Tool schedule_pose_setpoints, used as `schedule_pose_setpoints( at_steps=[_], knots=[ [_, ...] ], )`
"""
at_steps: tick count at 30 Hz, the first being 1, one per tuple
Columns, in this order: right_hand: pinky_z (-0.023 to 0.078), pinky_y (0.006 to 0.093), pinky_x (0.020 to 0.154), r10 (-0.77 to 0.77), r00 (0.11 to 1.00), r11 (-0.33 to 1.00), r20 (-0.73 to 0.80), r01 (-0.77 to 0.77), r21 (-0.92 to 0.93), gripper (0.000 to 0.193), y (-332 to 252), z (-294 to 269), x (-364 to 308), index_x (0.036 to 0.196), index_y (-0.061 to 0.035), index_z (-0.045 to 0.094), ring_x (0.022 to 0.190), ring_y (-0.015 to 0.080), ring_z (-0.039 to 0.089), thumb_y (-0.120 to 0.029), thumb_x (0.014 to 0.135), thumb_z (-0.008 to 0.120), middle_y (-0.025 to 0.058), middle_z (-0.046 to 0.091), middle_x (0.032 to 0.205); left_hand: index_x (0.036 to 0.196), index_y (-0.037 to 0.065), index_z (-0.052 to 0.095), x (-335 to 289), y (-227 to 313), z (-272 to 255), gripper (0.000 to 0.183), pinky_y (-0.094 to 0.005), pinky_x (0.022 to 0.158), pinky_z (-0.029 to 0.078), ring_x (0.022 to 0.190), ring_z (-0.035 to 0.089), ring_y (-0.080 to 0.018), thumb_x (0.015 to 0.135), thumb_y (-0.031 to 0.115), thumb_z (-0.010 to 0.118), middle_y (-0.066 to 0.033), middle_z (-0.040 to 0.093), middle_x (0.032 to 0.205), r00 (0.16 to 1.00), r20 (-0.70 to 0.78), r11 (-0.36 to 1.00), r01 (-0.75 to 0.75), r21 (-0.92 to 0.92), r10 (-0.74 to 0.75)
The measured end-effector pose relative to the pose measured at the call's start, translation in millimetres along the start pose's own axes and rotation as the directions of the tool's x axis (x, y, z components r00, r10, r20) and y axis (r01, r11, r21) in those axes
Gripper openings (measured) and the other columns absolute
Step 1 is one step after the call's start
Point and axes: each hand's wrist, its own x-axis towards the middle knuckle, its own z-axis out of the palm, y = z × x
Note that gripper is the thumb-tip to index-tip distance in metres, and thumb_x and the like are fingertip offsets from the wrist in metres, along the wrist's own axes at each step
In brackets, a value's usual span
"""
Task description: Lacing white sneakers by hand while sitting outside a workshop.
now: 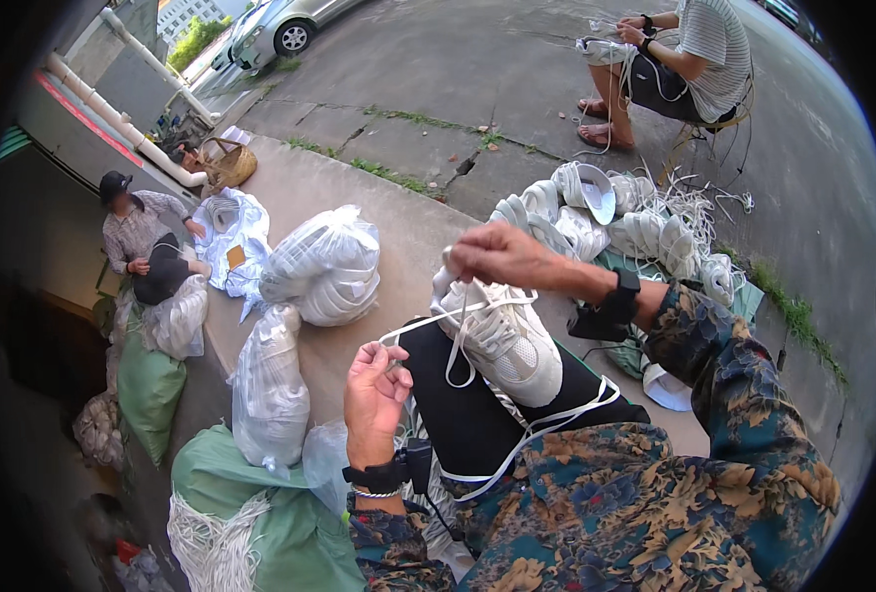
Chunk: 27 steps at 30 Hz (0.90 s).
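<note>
A white and beige sneaker (533,363) rests on a black pad (428,370) over my lap, toe toward me and opening toward the far left. White shoelace (413,329) is partly threaded through its eyelets. My left hand (377,393), left of the sneaker, pinches a length of this lace that stretches across to the shoe. Just above the shoe's opening, my right hand (507,255) is closed with fingertips together, and lace hangs below them; the exact grip is partly hidden. A loose lace loop trails over the pad and my patterned clothing.
Several white shoes (645,222) lie heaped at the right. Stuffed clear bags (324,266) and a green sack (290,533) with a bundle of white laces (216,543) stand at the left. Two people sit nearby, one far right with laces, one at left. A car (295,25) is parked behind.
</note>
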Motion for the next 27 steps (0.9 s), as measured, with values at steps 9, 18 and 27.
schedule_pose_setpoints(
  at_steps=[9, 18, 27],
  knots=[
    [0.042, 0.0208, 0.051, 0.506, 0.747, 0.768, -0.432, -0.161, 0.62, 0.018, 16.9, -90.0, -6.1, 0.086, -0.0065, 0.057, 0.057, 0.0077, 0.049, -0.019, 0.091, 0.046, 0.0027, 0.061, 0.075, 0.092, 0.008, 0.054, 37.4, -34.6, -3.0, 0.012, -0.0296, 0.06, 0.043, 0.088, 0.06, -0.0274, 0.092, 0.016, 0.045, -0.012, 0.06, 0.104, 0.992, 0.067, 0.857, -0.061, -0.512, 0.11],
    [0.043, 0.0212, 0.053, 0.529, 0.74, 0.701, -0.416, -0.105, 0.705, 0.015, 27.0, -103.9, -9.3, 0.087, -0.0081, 0.057, 0.058, 0.0081, 0.051, -0.019, 0.092, 0.047, 0.0032, 0.062, 0.077, 0.084, 0.002, 0.048, -36.6, 1.5, -190.3, 0.018, -0.0285, 0.058, 0.043, 0.074, 0.053, -0.0215, 0.094, 0.016, 0.041, -0.0069, 0.054, 0.075, 0.783, -0.608, 0.843, -0.412, -0.347, 0.132],
    [0.042, 0.0206, 0.052, 0.516, 0.766, 0.716, -0.383, -0.139, 0.685, 0.016, 23.5, -80.0, 7.9, 0.089, -0.0087, 0.056, 0.059, 0.0077, 0.052, -0.022, 0.092, 0.048, 0.0031, 0.063, 0.08, 0.091, 0.002, 0.054, -26.3, -25.5, -43.3, 0.019, -0.0226, 0.038, 0.036, 0.042, 0.047, -0.0137, 0.083, 0.016, 0.064, -0.0014, 0.049, 0.054, 0.934, -0.258, 0.924, -0.148, 0.354, 0.249]
  ],
)
